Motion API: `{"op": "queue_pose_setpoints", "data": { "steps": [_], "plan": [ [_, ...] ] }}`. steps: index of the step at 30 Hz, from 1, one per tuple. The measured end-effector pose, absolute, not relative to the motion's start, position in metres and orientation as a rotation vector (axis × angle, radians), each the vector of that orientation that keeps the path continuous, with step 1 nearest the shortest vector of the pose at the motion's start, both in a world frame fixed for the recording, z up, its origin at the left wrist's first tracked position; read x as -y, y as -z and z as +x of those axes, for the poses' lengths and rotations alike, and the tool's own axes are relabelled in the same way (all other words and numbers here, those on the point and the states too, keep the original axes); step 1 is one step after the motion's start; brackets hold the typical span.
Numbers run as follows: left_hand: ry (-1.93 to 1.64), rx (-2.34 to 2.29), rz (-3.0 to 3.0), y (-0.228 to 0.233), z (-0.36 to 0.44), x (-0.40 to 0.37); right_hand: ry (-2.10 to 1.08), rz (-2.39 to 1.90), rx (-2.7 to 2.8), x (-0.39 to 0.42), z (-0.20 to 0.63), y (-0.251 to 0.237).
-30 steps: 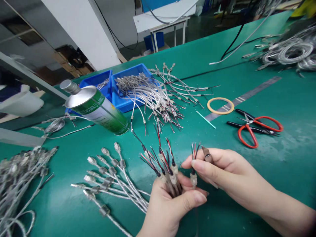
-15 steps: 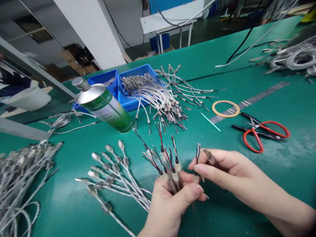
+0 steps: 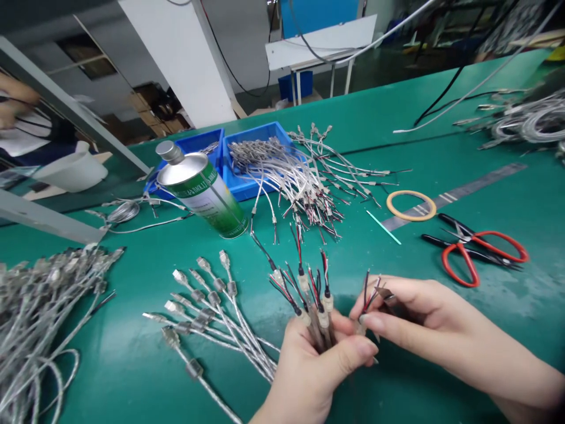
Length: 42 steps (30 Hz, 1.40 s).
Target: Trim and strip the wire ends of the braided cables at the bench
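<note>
My left hand (image 3: 324, 365) is closed round a bundle of grey cables (image 3: 314, 324). Their ends stick up, with red, black and white wires (image 3: 300, 247) fanned out above pale collars. One cable's split wires (image 3: 367, 303) stand apart at the right of the bundle, near both hands' fingertips. My right hand (image 3: 410, 315) pinches at the base of these wires with thumb and fingers. A small flat metal tool (image 3: 385, 294) is tucked in that hand; most of it is hidden. USB plugs (image 3: 194, 282) on silvery cables spread out left of my left hand.
A green and white metal can (image 3: 205, 197) stands before blue trays (image 3: 232, 176) heaped with cables. Tape ring (image 3: 410, 219), steel ruler (image 3: 481, 184) and red-handled cutters (image 3: 463, 247) lie right. Cable piles sit at far left (image 3: 48, 306) and far right (image 3: 529, 121).
My view has shifted, so the bench sits slightly lower and further right. The separate cable's wires, bunched together before, now spread apart at my right fingertips. My left hand still grips the bundle.
</note>
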<state>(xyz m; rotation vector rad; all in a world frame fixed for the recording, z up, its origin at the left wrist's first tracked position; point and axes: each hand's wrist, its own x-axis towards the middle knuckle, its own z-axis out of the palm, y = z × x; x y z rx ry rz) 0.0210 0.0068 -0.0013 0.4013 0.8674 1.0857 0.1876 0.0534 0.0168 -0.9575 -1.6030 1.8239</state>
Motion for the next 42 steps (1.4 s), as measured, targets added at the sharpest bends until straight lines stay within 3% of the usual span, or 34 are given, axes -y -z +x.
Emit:
{"op": "queue_pose_setpoints", "data": {
  "steps": [24, 33, 42],
  "plan": [
    [-0.938, -0.888, 0.591, 0.006, 0.013, -0.006, -1.864, -0.903, 1.366, -0.053, 0.177, -0.01],
    [-0.977, -0.906, 0.41, 0.003, 0.019, -0.009, -1.842, -0.909, 1.418, -0.051, 0.179, -0.012],
    [-0.989, -0.927, 0.455, 0.003, 0.021, -0.011, -1.723, -1.006, 1.451, -0.054, 0.176, -0.01]
  ]
}}
